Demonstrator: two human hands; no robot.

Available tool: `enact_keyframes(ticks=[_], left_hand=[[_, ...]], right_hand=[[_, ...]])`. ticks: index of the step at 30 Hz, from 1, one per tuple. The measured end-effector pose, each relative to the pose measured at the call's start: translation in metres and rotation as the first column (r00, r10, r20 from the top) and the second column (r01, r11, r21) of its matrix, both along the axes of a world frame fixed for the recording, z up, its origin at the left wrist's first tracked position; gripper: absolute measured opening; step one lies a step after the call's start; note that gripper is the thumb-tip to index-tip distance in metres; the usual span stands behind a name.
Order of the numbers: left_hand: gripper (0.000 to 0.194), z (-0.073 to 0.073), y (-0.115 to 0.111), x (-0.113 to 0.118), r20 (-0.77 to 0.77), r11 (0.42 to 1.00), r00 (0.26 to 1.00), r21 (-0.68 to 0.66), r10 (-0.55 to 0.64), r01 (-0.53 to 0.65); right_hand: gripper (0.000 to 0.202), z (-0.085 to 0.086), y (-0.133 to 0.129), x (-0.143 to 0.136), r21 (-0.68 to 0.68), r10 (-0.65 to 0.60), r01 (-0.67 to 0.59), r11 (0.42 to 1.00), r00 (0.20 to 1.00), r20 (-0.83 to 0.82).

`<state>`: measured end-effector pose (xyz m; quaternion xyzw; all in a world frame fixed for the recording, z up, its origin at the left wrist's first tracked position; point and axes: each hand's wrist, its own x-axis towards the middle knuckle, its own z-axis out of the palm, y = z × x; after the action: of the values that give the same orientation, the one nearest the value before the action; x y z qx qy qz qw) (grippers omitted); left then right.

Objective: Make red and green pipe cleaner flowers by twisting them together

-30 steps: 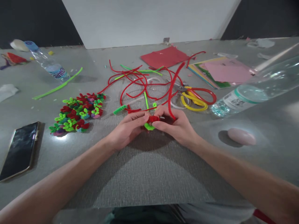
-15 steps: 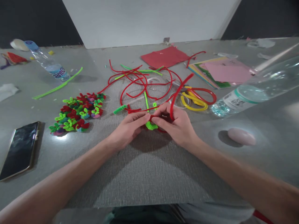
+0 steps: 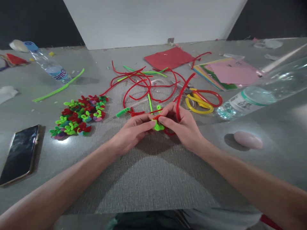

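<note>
Between my fingertips is a small coiled piece of green pipe cleaner point(image 3: 158, 126) with red on top. My left hand point(image 3: 134, 129) pinches its left side. My right hand point(image 3: 181, 126) pinches the red part, and a long red pipe cleaner point(image 3: 184, 90) rises in a curve past its fingers. Part of a red loop shows beneath the right hand. Just beyond lie several loose red pipe cleaners point(image 3: 137, 99) and a coiled green pipe cleaner point(image 3: 122, 112). How the red and green pieces join is hidden by my fingers.
Left are a cluster of small pipe-cleaner flowers point(image 3: 76, 118), a phone point(image 3: 20, 153) and a water bottle point(image 3: 51, 67). Scissors point(image 3: 203, 101), a large bottle point(image 3: 251, 97) and a pink oval object point(image 3: 248, 140) lie right. Behind are red sheets point(image 3: 169, 58) and coloured paper point(image 3: 232, 74).
The green coil has turned and shifted slightly right and up between my fingers, showing more red on top. The raised end of the red pipe cleaner has tipped a little left.
</note>
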<state>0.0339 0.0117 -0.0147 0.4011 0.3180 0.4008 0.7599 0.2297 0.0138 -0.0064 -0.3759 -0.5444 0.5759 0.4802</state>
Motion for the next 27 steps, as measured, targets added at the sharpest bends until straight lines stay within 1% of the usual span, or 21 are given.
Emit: enact_keyframes(ticks=[3, 5, 8, 10, 15, 17, 23, 25, 27], left_hand=[[0.024, -0.003, 0.000, 0.000, 0.040, 1.000, 0.999, -0.028, 0.014, -0.013], [0.025, -0.003, 0.000, 0.001, 0.043, 0.999, 0.999, -0.037, 0.023, -0.022], [0.026, -0.002, -0.001, 0.004, 0.028, 0.999, 0.999, -0.014, 0.043, -0.043], [0.023, -0.002, -0.001, 0.004, 0.034, 0.999, 0.998, 0.005, 0.053, -0.053], [0.016, 0.000, 0.000, 0.005, 0.032, 0.998, 0.998, 0.028, 0.047, -0.048], [0.017, 0.000, -0.001, 0.005, 0.006, 0.998, 0.999, 0.033, 0.053, -0.054], [0.032, 0.000, -0.001, 0.006, -0.038, 0.996, 0.998, 0.075, 0.057, -0.054], [0.028, -0.001, 0.000, 0.005, -0.058, 0.993, 0.996, 0.094, 0.070, -0.064], [0.020, -0.003, 0.001, 0.003, -0.080, 0.990, 0.991, 0.104, 0.103, -0.095]], right_hand=[[0.034, 0.001, -0.001, -0.001, -0.015, 0.021, -0.021, 1.000, 0.999, -0.039], [0.032, 0.001, -0.001, -0.002, -0.004, 0.023, -0.023, 1.000, 0.999, -0.033], [0.027, 0.001, 0.000, -0.002, 0.009, 0.037, -0.037, 0.999, 0.999, 0.003], [0.023, 0.000, 0.001, -0.001, 0.000, 0.050, -0.050, 0.999, 0.999, 0.005], [0.014, -0.006, 0.003, 0.000, -0.051, 0.055, -0.060, 0.997, 0.993, -0.101], [0.014, -0.008, 0.003, 0.000, -0.056, 0.062, -0.068, 0.996, 0.993, -0.095], [0.022, -0.011, 0.003, -0.001, -0.073, 0.087, -0.091, 0.993, 0.995, -0.053], [0.023, -0.011, 0.003, -0.001, -0.077, 0.084, -0.088, 0.993, 0.995, -0.055], [0.023, -0.010, 0.004, 0.001, -0.058, 0.069, -0.071, 0.996, 0.997, -0.044]])
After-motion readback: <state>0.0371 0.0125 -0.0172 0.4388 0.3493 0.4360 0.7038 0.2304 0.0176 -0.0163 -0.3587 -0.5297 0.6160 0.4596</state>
